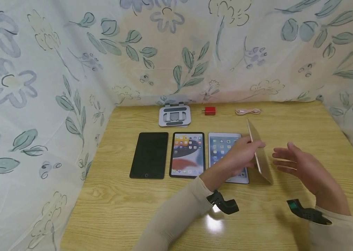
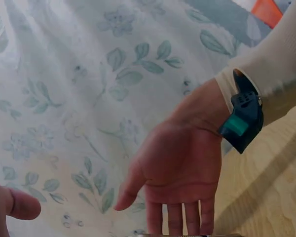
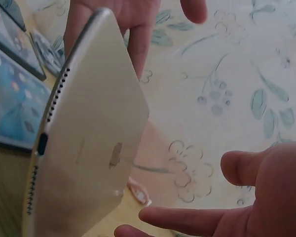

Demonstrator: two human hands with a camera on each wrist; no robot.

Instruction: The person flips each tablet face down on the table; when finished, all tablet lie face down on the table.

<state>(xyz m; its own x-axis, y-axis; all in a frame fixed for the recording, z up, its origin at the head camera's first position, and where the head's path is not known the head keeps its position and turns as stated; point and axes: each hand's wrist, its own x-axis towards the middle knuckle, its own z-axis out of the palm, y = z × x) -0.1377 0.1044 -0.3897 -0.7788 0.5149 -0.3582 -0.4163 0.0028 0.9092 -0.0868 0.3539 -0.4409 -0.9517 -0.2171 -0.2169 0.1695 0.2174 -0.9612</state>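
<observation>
A gold-backed tablet (image 1: pixel 262 157) stands tilted on edge at the right of a row of tablets. My left hand (image 1: pixel 241 150) holds it, thumb on the back side and fingers on the other. To the right of its back, apart from it, my right hand (image 1: pixel 305 167) is held with fingers extended and nothing in it. The right wrist view shows the tablet's back (image 3: pixel 89 123) and its speaker-hole edge, with the left hand (image 3: pixel 121 12) partly hidden behind. In the left wrist view, the right palm (image 2: pixel 180 158) faces the camera.
Left of the held tablet lie a white tablet (image 1: pixel 217 139) with a lit screen, another lit tablet (image 1: pixel 189 155) and a dark one (image 1: pixel 149 155). Behind them are a folding stand (image 1: pixel 174 115), a red charger plug (image 1: pixel 210 111) and a coiled cable (image 1: pixel 248 111). Patterned cloth (image 1: pixel 164 69) borders the table.
</observation>
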